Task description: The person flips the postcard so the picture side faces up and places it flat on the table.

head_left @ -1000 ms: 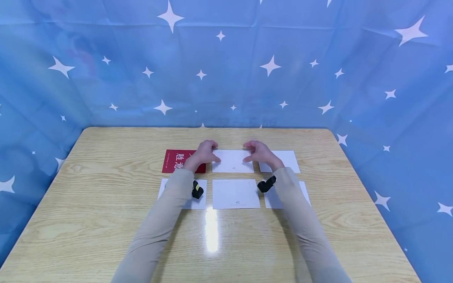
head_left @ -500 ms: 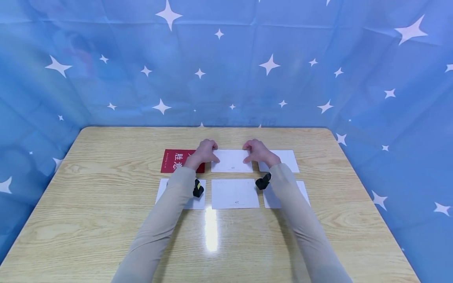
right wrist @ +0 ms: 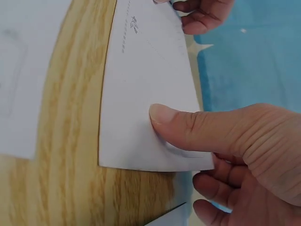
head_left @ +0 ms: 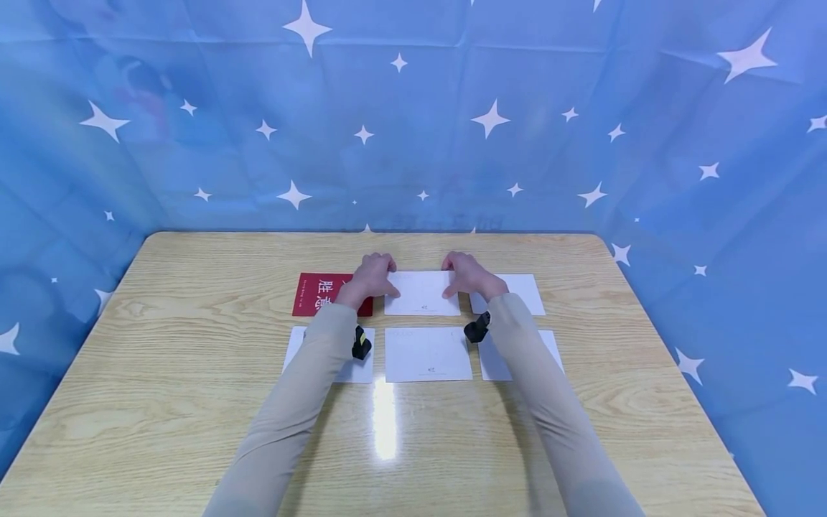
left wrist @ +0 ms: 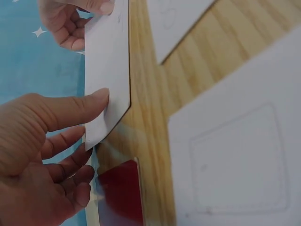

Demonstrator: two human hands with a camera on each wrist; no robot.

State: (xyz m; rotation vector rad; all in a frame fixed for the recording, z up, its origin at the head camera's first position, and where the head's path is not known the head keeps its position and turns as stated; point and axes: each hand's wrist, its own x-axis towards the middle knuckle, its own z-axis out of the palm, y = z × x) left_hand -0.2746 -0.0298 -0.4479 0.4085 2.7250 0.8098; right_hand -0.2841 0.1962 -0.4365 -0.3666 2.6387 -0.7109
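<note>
Both hands are edging inward and slightly away from the person compared with a second ago, the right wrist drawing closer to the card while everything else is keeping its place. Stretching across the scene, a blue star-printed backdrop (head_left: 491, 122) is enclosing a wooden table (head_left: 161, 402) on which cards are lying in two rows. In the near row three white cards, including the middle one (head_left: 428, 353), are lying flat. In the far row a red card with white characters (head_left: 318, 293) is sitting to the left and another white card (head_left: 522, 291) to the right, each partly hidden behind a hand. Between them, the centre white card (head_left: 421, 293) is being gripped at both short ends: the left hand (head_left: 370, 278) is pinching its left edge, thumb on top and fingers curled beneath, and the right hand (head_left: 466, 276) is doing the same at the right edge. The wrist views are showing the card's far edge lifting off the wood. Judging from this, the thin card could bow or crease if the thumbs press harder, or slip from one pinch and drop onto a neighbouring card, knocking the rows askew
</note>
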